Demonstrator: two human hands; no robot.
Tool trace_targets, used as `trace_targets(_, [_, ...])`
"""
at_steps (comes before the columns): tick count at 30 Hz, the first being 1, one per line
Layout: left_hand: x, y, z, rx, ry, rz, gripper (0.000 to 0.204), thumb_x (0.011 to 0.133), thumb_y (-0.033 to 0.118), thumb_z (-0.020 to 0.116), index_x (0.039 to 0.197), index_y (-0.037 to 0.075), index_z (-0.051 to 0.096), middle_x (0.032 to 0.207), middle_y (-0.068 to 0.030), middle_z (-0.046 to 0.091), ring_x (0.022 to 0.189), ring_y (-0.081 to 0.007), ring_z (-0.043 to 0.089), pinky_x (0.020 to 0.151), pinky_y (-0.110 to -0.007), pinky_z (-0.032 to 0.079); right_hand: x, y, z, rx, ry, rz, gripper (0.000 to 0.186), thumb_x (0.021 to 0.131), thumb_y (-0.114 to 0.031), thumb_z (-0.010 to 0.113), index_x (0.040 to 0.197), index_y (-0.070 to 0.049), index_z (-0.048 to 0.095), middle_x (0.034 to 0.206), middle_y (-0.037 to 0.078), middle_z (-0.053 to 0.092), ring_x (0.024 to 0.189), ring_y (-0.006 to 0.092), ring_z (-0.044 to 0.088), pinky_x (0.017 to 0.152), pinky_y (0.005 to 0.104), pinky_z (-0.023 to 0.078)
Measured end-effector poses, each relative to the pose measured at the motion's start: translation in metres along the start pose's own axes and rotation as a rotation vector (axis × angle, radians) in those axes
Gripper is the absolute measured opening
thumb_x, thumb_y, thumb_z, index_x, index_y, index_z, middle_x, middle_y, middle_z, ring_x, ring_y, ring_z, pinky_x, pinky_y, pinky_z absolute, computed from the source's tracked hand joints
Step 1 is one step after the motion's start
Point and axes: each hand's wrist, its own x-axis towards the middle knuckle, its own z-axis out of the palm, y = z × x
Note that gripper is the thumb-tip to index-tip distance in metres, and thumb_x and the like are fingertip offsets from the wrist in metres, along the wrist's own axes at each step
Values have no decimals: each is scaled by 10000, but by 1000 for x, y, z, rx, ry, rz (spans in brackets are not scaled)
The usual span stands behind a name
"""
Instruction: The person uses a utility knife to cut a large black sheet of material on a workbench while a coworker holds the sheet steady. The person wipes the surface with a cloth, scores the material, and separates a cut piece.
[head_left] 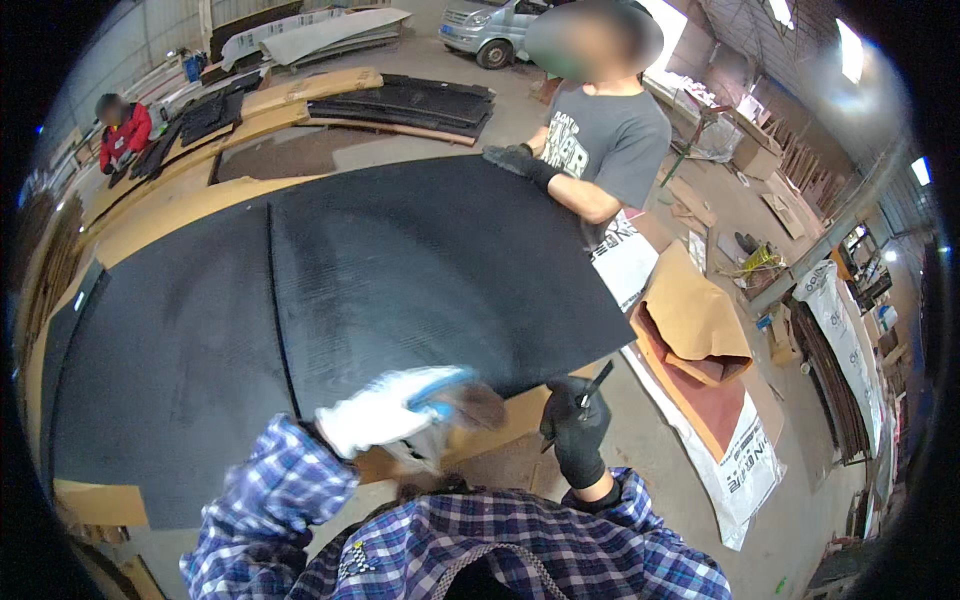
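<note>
My left hand [390,410], in a white glove, is smeared by motion at the near edge of a large black sheet [430,270]; blue and brown shapes blur at its fingers, so what it holds is unclear. Just past that edge, my right hand [575,425], in a black glove, is closed on a slim black tool [600,378] pointing upward. The black sheet lies over tan boards [100,500], with a dark raised line running across it. Across from me a person in a grey T-shirt [610,130] has gloved hands at the sheet's far edge.
Folded tan and maroon material [695,320] on white wrapping [730,500] lies at right, beside upright wrapped panels [840,350]. Stacked black sheets [400,105] lie behind on tan boards. A person in red [125,135] works at far left. A silver van [480,30] stands at the back.
</note>
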Motion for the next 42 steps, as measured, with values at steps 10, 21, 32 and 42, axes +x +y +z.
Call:
trace_targets(10, [-76,2,-93,-659,633,-52,621,903,227,719,1411,-14,455,1271,-129,623,1087,-215,649,943,-332,541,18,-2,43,-57,-251,346,164,1000,-189,577,1052,-42,627,721,36,606,552,110,560,453,251,415])
trace_targets(21, [-237,15,-94,-299,1167,226,488,955,241,622,1372,14,508,1254,-121,627,1037,-194,664,905,-317,565,-25,89,163,177,-1247,252,215,1021,-240,540,1095,-49,607,907,25,632,766,124,592,657,285,501])
trace_targets(32, [-344,-29,-93,-352,1341,163,494,1039,259,467,1447,-18,426,1458,-136,484,1337,-233,469,1133,-385,366,-64,78,298,35,-1313,805,398,959,-387,641,1131,-41,546,896,53,643,728,107,645,558,254,489])
trace_targets(42, [-242,34,-87,-348,1287,30,521,925,132,599,1397,-42,466,1252,-132,616,1075,-196,631,917,-308,532,-18,75,187,-76,-1145,526,264,984,-323,599,1030,-67,646,818,30,634,688,137,620,594,314,500])
